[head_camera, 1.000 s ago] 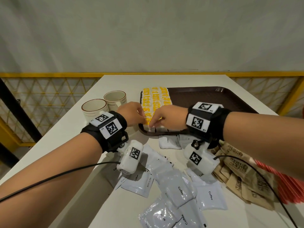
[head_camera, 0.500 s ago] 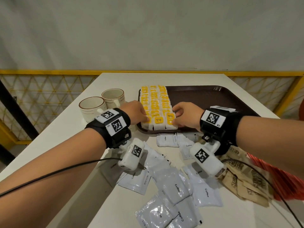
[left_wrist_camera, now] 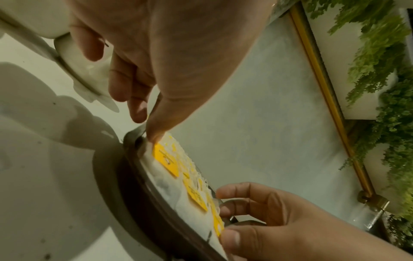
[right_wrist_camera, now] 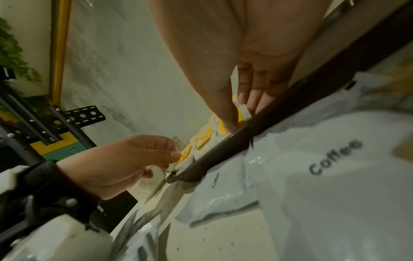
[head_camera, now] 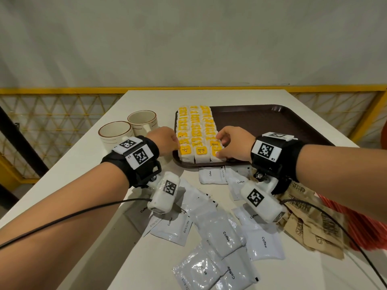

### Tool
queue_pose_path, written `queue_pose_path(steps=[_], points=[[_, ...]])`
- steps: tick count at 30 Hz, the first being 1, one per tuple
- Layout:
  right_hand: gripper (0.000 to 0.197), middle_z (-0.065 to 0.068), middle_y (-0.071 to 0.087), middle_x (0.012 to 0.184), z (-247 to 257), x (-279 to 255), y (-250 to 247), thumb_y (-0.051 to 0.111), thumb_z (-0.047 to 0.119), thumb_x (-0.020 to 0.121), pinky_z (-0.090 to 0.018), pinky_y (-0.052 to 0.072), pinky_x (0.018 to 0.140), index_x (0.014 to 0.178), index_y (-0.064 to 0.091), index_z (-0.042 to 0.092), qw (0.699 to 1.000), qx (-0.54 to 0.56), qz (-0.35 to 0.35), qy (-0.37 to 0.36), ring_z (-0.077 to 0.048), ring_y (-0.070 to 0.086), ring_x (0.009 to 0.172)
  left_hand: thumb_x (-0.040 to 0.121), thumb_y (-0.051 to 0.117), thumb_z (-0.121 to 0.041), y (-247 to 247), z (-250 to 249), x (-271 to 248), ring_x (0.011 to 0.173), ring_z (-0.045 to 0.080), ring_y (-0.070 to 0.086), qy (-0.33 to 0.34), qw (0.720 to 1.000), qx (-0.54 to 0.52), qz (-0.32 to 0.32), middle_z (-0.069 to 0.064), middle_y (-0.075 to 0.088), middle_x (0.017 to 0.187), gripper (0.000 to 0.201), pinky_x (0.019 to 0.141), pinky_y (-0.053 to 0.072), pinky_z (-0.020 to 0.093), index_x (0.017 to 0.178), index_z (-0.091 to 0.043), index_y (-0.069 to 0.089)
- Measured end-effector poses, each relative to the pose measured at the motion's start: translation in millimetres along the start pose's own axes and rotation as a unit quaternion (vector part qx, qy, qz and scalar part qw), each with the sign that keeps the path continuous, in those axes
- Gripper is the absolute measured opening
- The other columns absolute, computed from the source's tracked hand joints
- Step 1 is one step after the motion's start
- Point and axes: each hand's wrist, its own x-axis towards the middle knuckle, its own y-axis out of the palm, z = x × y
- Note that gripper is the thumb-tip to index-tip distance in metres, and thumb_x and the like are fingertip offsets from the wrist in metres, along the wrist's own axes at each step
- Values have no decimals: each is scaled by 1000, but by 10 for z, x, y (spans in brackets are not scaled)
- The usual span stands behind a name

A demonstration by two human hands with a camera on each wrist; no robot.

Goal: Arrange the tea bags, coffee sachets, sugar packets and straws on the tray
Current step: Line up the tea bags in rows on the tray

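Premises present as a staged indoor work cell, not a home kitchen or café. A plain white rectangular desk point(head_camera: 209, 97) stands against a bare, mottled grey-white wall point(head_camera: 188, 38). A yellow-painted metal rail with diamond wire mesh point(head_camera: 52, 122) fences the area behind and to both sides of the desk. The right wrist view shows black perforated metal brackets point(right_wrist_camera: 85, 114) and a yellow and green panel point(right_wrist_camera: 60, 146) beyond the fence. Green hanging foliage point(left_wrist_camera: 380, 70) runs along a white ledge in the left wrist view. Refreshment stock lies on the desk: two cream ceramic mugs with brown rims point(head_camera: 129, 128) and a dark brown plastic tray point(head_camera: 261, 118).
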Motion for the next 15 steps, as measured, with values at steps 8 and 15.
queue_pose_path(steps=[8,15], points=[[54,-10,58,120,-63,24,-142,75,7,78,-43,54,90,127,53,7,993,111,1,50,-25,60,108,78,75,-28,-25,67,-88,82,13,49,6,998,-58,-22,-4,52,87,25,61,37,23,92,-16,59],[59,-10,60,123,-64,55,-15,76,7,77,-42,50,96,131,51,7,986,151,30,58,-24,60,110,71,82,-27,-30,-5,-115,96,18,52,3,996,-88,12,-1,52,105,46,71,42,27,107,-17,55]])
